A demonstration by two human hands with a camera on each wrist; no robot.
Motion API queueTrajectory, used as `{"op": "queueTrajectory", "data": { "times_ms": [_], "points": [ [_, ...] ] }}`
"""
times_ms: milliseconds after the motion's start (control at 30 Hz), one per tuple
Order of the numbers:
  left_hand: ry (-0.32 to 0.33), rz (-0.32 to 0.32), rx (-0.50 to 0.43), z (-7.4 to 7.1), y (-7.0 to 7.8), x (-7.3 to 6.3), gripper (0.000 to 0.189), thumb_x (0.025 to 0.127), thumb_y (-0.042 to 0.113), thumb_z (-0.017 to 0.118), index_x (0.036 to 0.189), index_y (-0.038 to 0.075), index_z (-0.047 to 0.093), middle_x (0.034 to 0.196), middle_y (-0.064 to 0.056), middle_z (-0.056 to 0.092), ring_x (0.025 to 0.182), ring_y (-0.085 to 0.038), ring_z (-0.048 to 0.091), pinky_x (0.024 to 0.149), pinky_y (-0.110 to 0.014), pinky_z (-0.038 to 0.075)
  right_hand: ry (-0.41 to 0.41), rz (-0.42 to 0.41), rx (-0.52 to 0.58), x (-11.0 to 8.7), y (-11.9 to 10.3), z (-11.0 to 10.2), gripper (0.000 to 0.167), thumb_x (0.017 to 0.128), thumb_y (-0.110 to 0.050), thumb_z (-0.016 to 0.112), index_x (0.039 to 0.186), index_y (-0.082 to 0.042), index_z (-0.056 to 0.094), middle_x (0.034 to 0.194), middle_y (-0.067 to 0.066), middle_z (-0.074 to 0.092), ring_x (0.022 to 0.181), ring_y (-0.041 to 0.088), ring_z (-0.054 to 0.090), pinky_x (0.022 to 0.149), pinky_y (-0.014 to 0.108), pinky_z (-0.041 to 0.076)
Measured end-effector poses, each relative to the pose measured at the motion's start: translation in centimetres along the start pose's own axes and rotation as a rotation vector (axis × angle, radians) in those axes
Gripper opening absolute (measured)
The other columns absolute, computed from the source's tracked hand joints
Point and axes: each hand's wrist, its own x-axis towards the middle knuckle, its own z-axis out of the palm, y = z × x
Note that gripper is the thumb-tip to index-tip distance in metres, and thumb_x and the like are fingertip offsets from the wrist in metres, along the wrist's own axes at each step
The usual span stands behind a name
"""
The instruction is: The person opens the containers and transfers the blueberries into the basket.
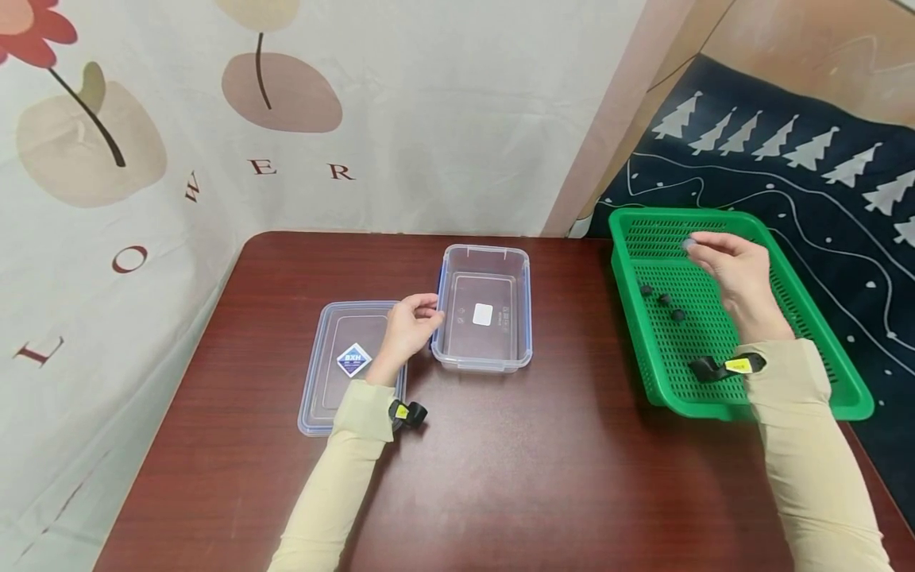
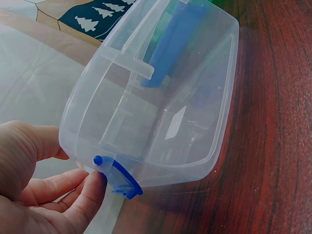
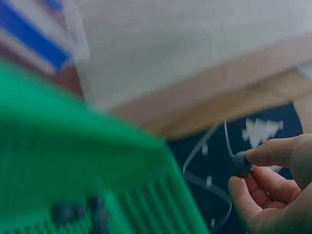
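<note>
In the head view, my right hand (image 1: 739, 278) is over the far part of a green basket (image 1: 661, 401). Between its thumb and fingers it pinches a blueberry (image 3: 241, 164), small, round and dusty blue. Several dark blueberries (image 1: 664, 299) lie on the basket's floor. My left hand (image 1: 409, 332) is at the left side of a clear plastic container (image 1: 486, 361), its loosely bent fingertips at the outer wall beside a blue latch (image 2: 126, 180). The container stands upright with its top uncovered; a white square label shows on its floor.
A clear lid (image 1: 325, 397) with a blue rim and a diamond sticker lies left of the container, partly under my left wrist. The brown table (image 1: 500, 477) meets a printed white cloth (image 1: 443, 119) at the back. Dark tree-patterned fabric (image 1: 886, 318) lies beyond the basket.
</note>
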Motion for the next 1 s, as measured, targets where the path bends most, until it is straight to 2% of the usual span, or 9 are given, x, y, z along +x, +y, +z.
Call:
{"op": "queueTrajectory", "data": {
  "times_ms": [233,567,800,1000],
  "points": [
    [0.005,0.000,0.006,-0.1,0.0,0.0,0.031,0.079,0.001,0.064,0.109,-0.008,0.064,0.095,-0.021,0.067,0.084,-0.031,0.066,0.078,-0.033,0.054,0.137,0.105,0.025,0.9,1.4,-2.9,0.016,0.077,0.005,0.070,0.077,-0.010,0.073,0.077,-0.005,0.065,0.070,0.003,0.066,0.069,0.013,0.051],
    [0.010,0.009,0.018,-0.1,-0.1,-0.1,0.030,0.080,0.002,0.064,0.108,-0.007,0.064,0.097,-0.021,0.067,0.085,-0.030,0.066,0.079,-0.033,0.054,0.246,0.170,0.006,1.2,2.4,-3.9,0.024,0.080,0.007,0.064,0.070,-0.014,0.070,0.075,-0.006,0.060,0.064,0.001,0.063,0.063,0.013,0.051],
    [0.013,0.018,0.025,-0.3,-0.2,-0.2,0.030,0.080,0.003,0.064,0.108,-0.007,0.064,0.097,-0.021,0.067,0.086,-0.031,0.065,0.079,-0.035,0.054,0.212,0.158,0.073,0.8,2.2,-3.0,0.020,0.081,0.006,0.064,0.077,-0.011,0.072,0.083,-0.005,0.061,0.071,0.003,0.064,0.070,0.013,0.051],
    [0.030,0.022,0.024,-0.6,-0.3,-0.2,0.028,0.083,0.006,0.064,0.108,-0.007,0.064,0.098,-0.021,0.067,0.088,-0.031,0.065,0.079,-0.037,0.053,0.130,0.067,0.088,-0.4,1.6,-0.3,0.015,0.082,0.004,0.065,0.084,-0.009,0.072,0.089,-0.003,0.064,0.079,0.005,0.063,0.079,0.016,0.050]
  ]
}}
